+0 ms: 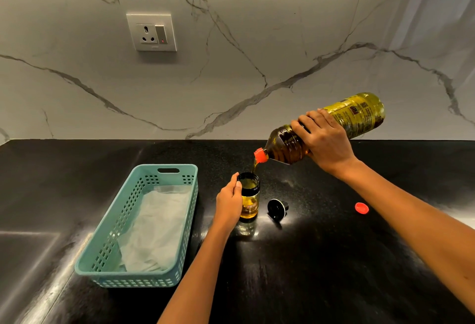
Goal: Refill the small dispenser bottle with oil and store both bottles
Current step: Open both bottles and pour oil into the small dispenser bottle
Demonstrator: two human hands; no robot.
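Observation:
My right hand (pixel 324 138) grips a large oil bottle (pixel 359 115) with a yellow label, tilted neck-down to the left. A thin stream of oil runs from its red mouth (pixel 261 155) into the small dispenser bottle (pixel 249 205). The small bottle stands upright on the black counter (pixel 308 259), open-topped with a dark rim and partly filled with golden oil. My left hand (pixel 228 202) wraps around its left side and steadies it. The dispenser's black lid (pixel 277 209) lies on the counter just right of it. The big bottle's red cap (pixel 361 208) lies farther right.
A teal perforated basket (pixel 108 241) lined with white paper sits to the left of the small bottle. A marble-patterned wall with a socket plate (pixel 151 32) rises behind the counter. A sink edge shows at the far left.

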